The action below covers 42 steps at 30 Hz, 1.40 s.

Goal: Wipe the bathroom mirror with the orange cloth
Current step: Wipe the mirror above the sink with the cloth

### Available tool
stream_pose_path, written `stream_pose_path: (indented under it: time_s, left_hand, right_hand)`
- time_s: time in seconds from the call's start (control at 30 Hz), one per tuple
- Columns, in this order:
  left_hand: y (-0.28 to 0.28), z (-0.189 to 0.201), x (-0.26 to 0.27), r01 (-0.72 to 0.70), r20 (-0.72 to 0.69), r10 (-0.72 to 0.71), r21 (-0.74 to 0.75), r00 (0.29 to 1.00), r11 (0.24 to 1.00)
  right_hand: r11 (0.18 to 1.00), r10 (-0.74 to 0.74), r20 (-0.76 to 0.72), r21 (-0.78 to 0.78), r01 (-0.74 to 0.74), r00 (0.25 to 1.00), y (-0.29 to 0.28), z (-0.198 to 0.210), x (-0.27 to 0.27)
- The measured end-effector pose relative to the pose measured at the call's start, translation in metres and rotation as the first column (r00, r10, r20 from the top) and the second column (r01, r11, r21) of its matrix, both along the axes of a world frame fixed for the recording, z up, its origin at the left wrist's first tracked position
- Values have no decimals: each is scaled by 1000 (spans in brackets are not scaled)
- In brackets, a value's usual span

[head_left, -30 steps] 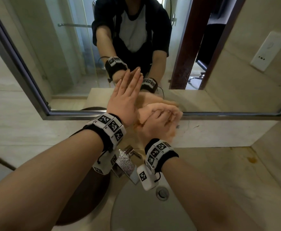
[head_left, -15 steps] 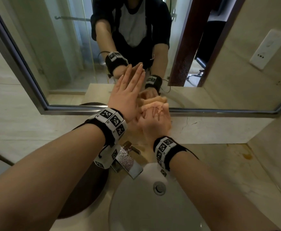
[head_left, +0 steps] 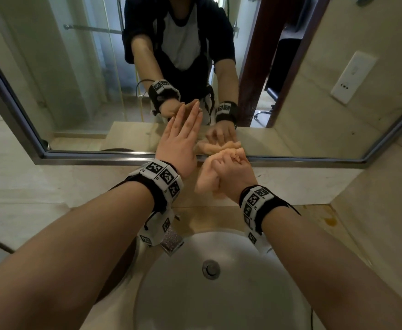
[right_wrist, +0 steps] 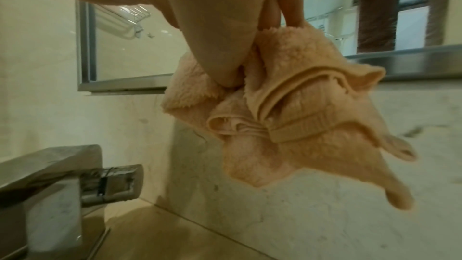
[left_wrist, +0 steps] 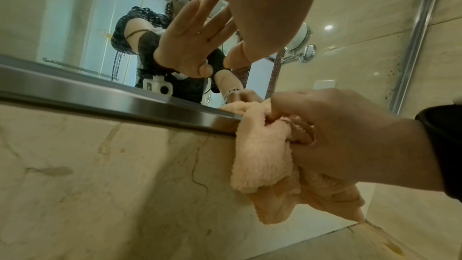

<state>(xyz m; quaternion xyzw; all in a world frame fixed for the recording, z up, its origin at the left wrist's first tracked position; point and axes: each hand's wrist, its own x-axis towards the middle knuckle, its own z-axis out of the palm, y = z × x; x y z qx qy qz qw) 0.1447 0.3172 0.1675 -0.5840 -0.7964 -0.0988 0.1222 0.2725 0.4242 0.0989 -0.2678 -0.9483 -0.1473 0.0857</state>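
My left hand [head_left: 179, 144] lies flat, fingers straight, against the mirror [head_left: 76, 75]. My right hand [head_left: 233, 172] grips the bunched orange cloth [head_left: 204, 179] at the mirror's bottom frame [left_wrist: 100, 94]. Wiping appears just begun; next the cloth must travel up across the glass.

Mirror glass [head_left: 76, 75] open left and right; faucet [head_left: 172, 241] juts below hands.

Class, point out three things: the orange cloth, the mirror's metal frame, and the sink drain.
orange cloth [right_wrist: 287, 106]: right wrist view, bunched folds.
mirror's metal frame [head_left: 302, 160]: head view, bottom rail.
sink drain [head_left: 211, 269]: head view, plug centre.
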Motion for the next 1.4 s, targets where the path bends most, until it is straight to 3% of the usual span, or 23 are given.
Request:
stream_pose_path:
  time_s: [0.53, 0.9, 1.07, 1.27, 1.4]
  left_hand:
    - [87, 5, 90, 62, -25, -60, 100, 998, 993]
    - [137, 7, 139, 95, -66, -88, 120, 994, 988]
    - [149, 8, 154, 104, -77, -94, 127, 993, 987]
    - [162, 10, 169, 110, -131, -92, 141, 987, 984]
    - [171, 11, 183, 94, -96, -80, 150, 992, 984]
  right_hand:
    - [994, -100, -61, 46, 103, 993, 85, 12, 119]
    - [982, -187, -89, -48, 183, 978, 132, 13, 179]
    - [977, -215, -98, -16, 215, 972, 149, 16, 204]
    - [958, -274, -93, -112, 264, 957, 164, 22, 227]
    - [951, -295, -101, -131, 281, 950, 173, 27, 245]
